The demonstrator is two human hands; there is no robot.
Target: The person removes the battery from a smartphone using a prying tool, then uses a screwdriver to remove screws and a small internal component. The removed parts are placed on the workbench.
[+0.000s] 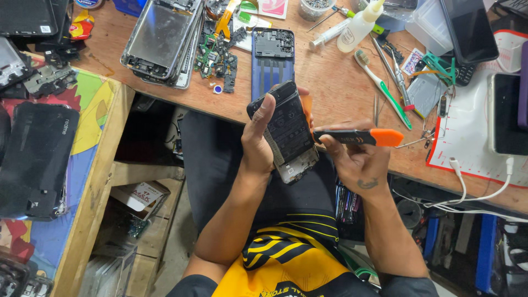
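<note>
1. The opened phone (287, 132) is up in the air, over the person's lap and just in front of the wooden table (330, 82). It does not touch the table.
2. Its back cover is off, so the dark insides face up at the camera.
3. The phone is long and thin. Its long side runs from the top left, near the table edge, down to the bottom right, toward the person's body. It is tipped a little, not straight.
4. The far end looks black. The near end looks grey and silver.
5. The left hand (258, 144) holds the phone. The thumb lies along the left edge, and the other fingers wrap behind it, with the tips peeking out on the right side.
6. The right hand (357, 159) is closed around a prying tool (357, 137). The tool is black, with an orange end.
7. The tool lies almost flat and sideways. Its black end touches the right edge of the phone. Its orange end points away to the right.
8. On the table just behind the phone lies a blue phone back (273, 60), pointing away from the person.
9. A green and white toothbrush (382, 88) lies on the table to the right.
</note>
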